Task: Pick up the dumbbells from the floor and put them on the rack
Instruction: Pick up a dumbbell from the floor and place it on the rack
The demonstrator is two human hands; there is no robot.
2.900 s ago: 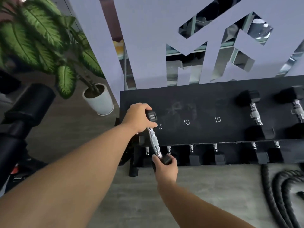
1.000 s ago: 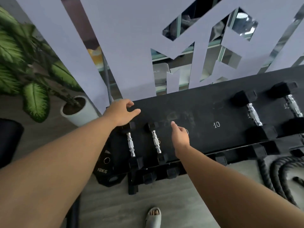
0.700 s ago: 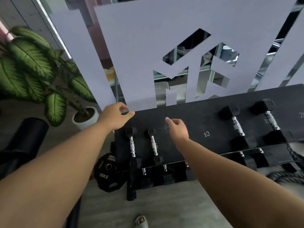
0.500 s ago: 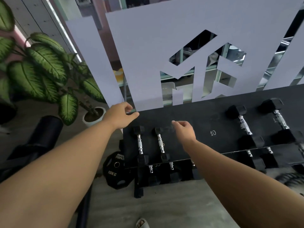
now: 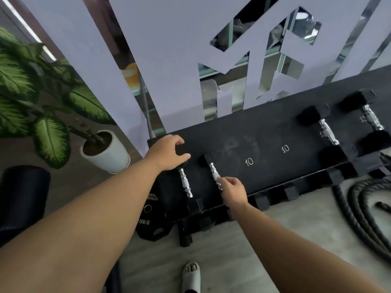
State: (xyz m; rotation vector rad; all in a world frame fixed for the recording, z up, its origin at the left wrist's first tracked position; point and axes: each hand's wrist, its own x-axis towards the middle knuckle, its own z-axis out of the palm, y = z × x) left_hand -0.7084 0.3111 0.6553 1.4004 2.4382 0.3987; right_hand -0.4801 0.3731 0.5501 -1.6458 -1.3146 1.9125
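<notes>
At the rack's (image 5: 275,132) left end, the right hand's (image 5: 233,190) fingers are pinching the second dumbbell's (image 5: 214,175) handle, seemingly aligning it; the left hand (image 5: 167,154), fingers spread, is steadying the first dumbbell's (image 5: 186,183) far head.

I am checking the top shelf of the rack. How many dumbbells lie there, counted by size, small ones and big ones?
Small dumbbells, left end: 2
Big dumbbells, right end: 2
Total on the rack's top shelf: 4
</notes>
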